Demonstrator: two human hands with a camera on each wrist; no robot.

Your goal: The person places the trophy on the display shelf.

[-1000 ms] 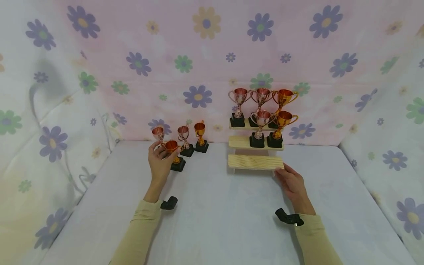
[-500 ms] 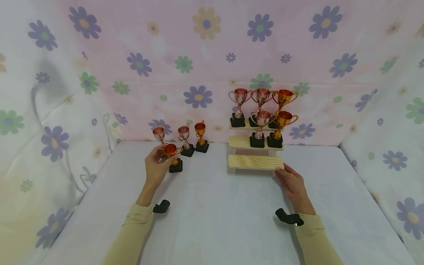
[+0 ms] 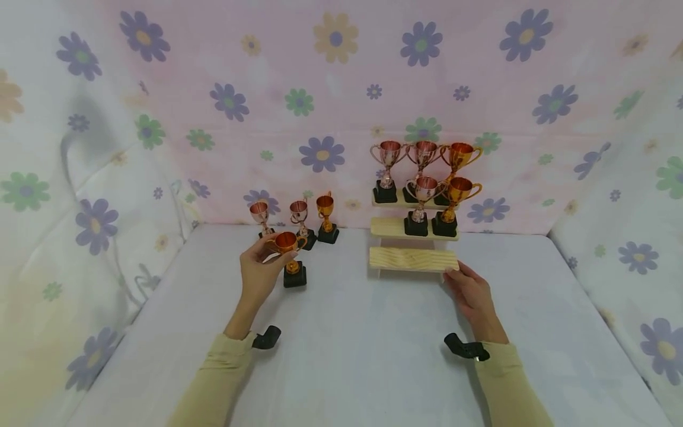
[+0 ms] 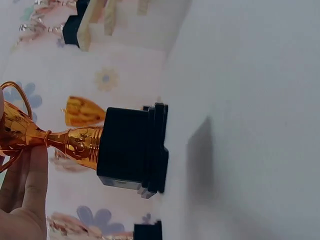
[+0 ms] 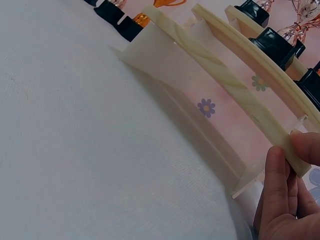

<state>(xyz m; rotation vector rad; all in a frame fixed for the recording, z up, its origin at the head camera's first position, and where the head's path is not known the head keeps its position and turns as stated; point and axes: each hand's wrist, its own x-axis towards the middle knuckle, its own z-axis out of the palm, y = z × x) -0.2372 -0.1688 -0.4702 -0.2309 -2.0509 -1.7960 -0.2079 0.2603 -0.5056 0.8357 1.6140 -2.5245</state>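
My left hand (image 3: 257,276) grips a gold trophy cup (image 3: 293,268) by its bowl, upright. In the left wrist view its black base (image 4: 127,147) is above the table, with a shadow apart from it. My right hand (image 3: 472,296) pinches the right end of the lowest plank (image 3: 411,259) of a three-step wooden rack, thumb on top and fingers below. On the middle step (image 3: 386,227) stand a rose-gold trophy (image 3: 418,216) and a gold trophy (image 3: 447,216). The top step (image 3: 411,198) bears two rose-gold trophies (image 3: 386,178) and a gold one (image 3: 460,155).
Behind my left hand stand two rose-gold trophies (image 3: 300,214) and another gold trophy (image 3: 326,219), near the flowered backdrop (image 3: 341,95). A white cloth (image 3: 352,344) covers the table. Flowered cloth walls (image 3: 629,196) rise at both sides.
My left hand has brought the gold trophy toward me, away from the trophies behind it, and then slightly to the right. My right hand keeps its place on the rack.
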